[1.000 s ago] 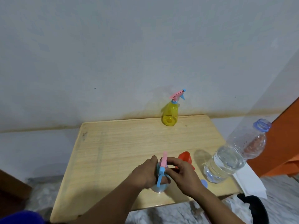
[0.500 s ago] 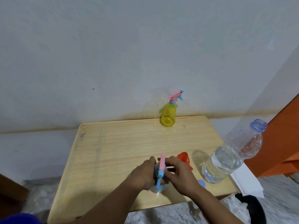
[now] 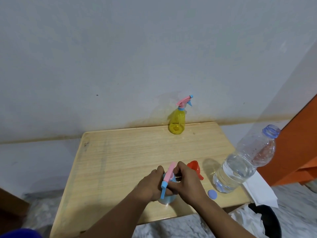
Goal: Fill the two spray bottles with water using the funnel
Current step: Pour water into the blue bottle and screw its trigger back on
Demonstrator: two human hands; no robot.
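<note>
A pale blue spray bottle (image 3: 166, 198) stands near the table's front edge, mostly hidden by my hands. My left hand (image 3: 151, 184) grips its body from the left. My right hand (image 3: 186, 182) has its fingers curled round the neck under the pink and blue spray head (image 3: 169, 176). A yellow spray bottle (image 3: 177, 121) with its spray head on stands at the back edge by the wall. The red funnel (image 3: 194, 167) lies on its side just behind my right hand. An uncapped clear water bottle (image 3: 243, 162), partly full, stands at the right.
The wooden table (image 3: 120, 160) is small, set against a grey wall. A blue bottle cap (image 3: 212, 194) lies near the front right. White paper (image 3: 259, 189) hangs off the right edge above a black bin (image 3: 271, 219). An orange panel (image 3: 298, 143) stands at the far right.
My right hand has closed in tighter round the spray head's neck, and the spray head has turned a little. The bottle stays in place; the view shifted slightly.
</note>
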